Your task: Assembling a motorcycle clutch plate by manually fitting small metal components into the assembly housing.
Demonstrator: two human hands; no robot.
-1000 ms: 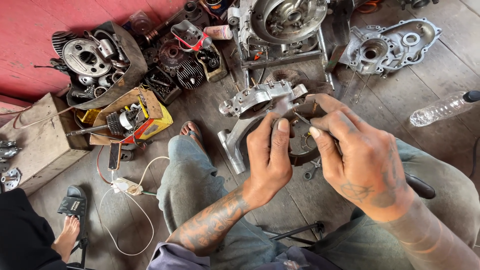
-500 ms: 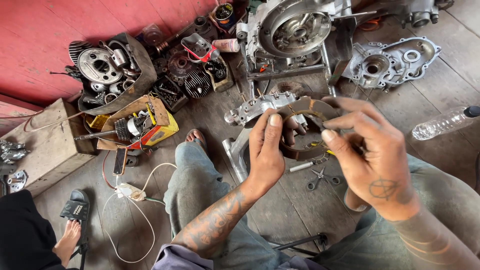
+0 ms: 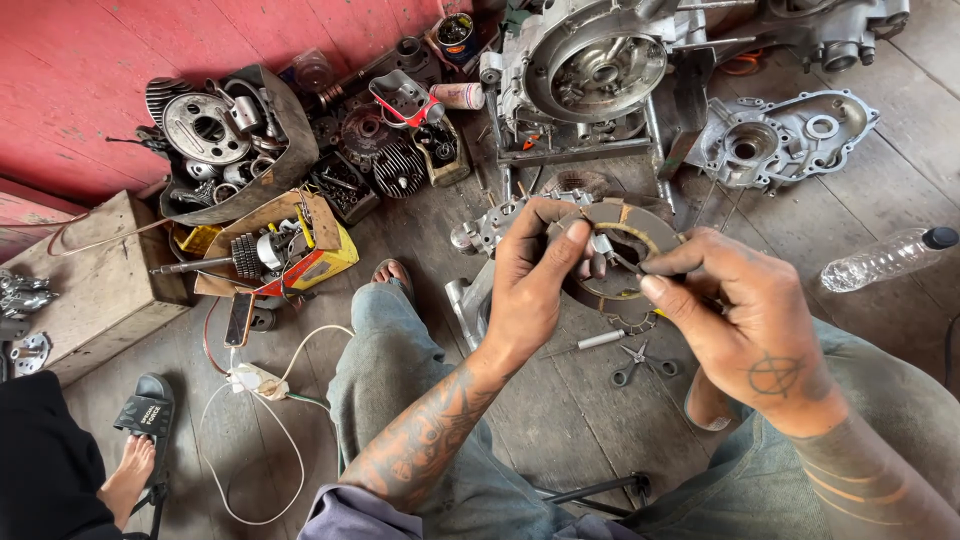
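Since a second ago the left hand (image 3: 530, 290) has shifted its grip: its fingers (image 3: 572, 240), earlier spread flat over the part, now curl over the near-left rim of the flat, brownish metal ring plate with a wide round opening (image 3: 640, 222), thumb beneath, holding it up at chest height over the lap. The right hand (image 3: 745, 320) has closed into a pinch, thumb and forefinger tight on a thin dark metal tool (image 3: 622, 262) whose tip sits at the ring's inner edge, by a small silvery fitting; the work looks to have moved from holding to fine picking at that edge. The ring's face is dull, worn and segmented. Just below the fingers, on the grey plank floor (image 3: 580, 420), lie a slim steel-shafted screwdriver (image 3: 590, 343) and small steel scissors (image 3: 640, 362). Beyond the fingers stands a rough cast-aluminium engine case (image 3: 590, 70), a matching grey cover (image 3: 780, 140) right of it, and a clear plastic bottle (image 3: 885, 258) farther right.
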